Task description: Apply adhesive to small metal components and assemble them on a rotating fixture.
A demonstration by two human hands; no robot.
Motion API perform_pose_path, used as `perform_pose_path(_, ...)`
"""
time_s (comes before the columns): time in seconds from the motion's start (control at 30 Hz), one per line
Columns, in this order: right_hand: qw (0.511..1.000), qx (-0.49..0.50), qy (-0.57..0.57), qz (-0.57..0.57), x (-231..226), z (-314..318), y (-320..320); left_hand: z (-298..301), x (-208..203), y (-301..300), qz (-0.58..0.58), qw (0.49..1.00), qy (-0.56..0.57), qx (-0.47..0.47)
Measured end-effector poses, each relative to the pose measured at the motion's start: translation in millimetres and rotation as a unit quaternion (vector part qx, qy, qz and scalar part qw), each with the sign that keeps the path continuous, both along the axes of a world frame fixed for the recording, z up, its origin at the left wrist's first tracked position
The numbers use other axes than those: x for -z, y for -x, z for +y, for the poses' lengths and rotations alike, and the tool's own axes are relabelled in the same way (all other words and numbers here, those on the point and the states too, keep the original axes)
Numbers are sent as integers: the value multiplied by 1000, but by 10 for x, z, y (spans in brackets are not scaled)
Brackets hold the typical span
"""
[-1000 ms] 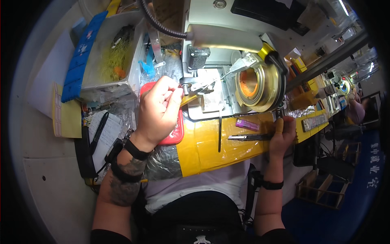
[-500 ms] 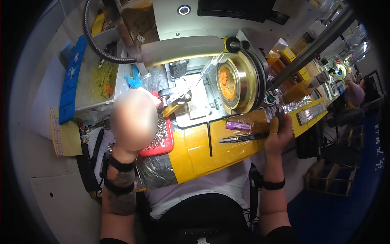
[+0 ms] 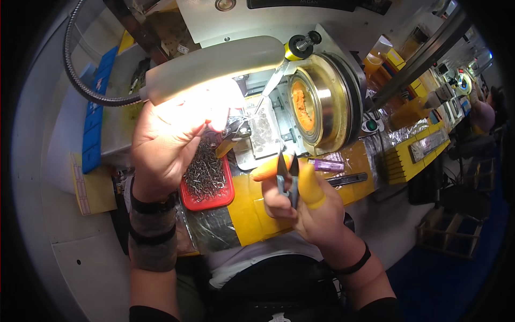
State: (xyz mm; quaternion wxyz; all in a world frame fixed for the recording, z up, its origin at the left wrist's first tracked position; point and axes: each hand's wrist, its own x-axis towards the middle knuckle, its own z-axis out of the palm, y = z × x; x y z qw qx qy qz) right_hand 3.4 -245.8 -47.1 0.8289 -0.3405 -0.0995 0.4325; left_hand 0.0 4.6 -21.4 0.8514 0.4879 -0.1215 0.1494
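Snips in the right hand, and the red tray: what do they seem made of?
Snips: likely metal, dark and dull, judging by their thin, tapering points. Red tray: probably plastic, slightly glossy, judging by even colour and rounded corners.

The thread snips (image 3: 281, 177) looked of matt metal, the bent wire pieces (image 3: 204, 173) of shiny metal, their tray (image 3: 212, 204) of smooth plastic, the bench covering (image 3: 248, 219) of glossy film.

Left hand (image 3: 163, 145) raised, fingertips (image 3: 218, 119) washed out by glare. Right hand (image 3: 314, 212) curled in grip, right forearm (image 3: 370, 284) angled inward.
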Motion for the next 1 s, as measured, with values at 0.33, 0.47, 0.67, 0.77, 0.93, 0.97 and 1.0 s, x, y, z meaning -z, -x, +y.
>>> perform_pose_path(0.33,973,-61,-173,142,58,354,-288,-113,122,-55,-29,993,-34,-105)
perform_pose_path(0.47,968,-56,-182,162,67,398,-319,-214,20,-24,-78,986,-125,-82)
perform_pose_path(0.67,965,-29,-171,197,-15,459,-256,-298,-105,-37,-85,983,-158,-32)
perform_pose_path(0.77,963,-28,-174,204,-39,470,-230,-298,-89,-32,-88,984,-154,-35)
perform_pose_path(0.93,957,-29,-181,223,-18,465,-261,-220,48,-98,-97,988,-115,-26)
perform_pose_path(0.97,956,-28,-181,227,-21,467,-260,-193,62,-114,-108,989,-98,-20)
perform_pose_path(1.0,955,-27,-181,231,-22,473,-256,-177,73,-121,-113,988,-99,-17)
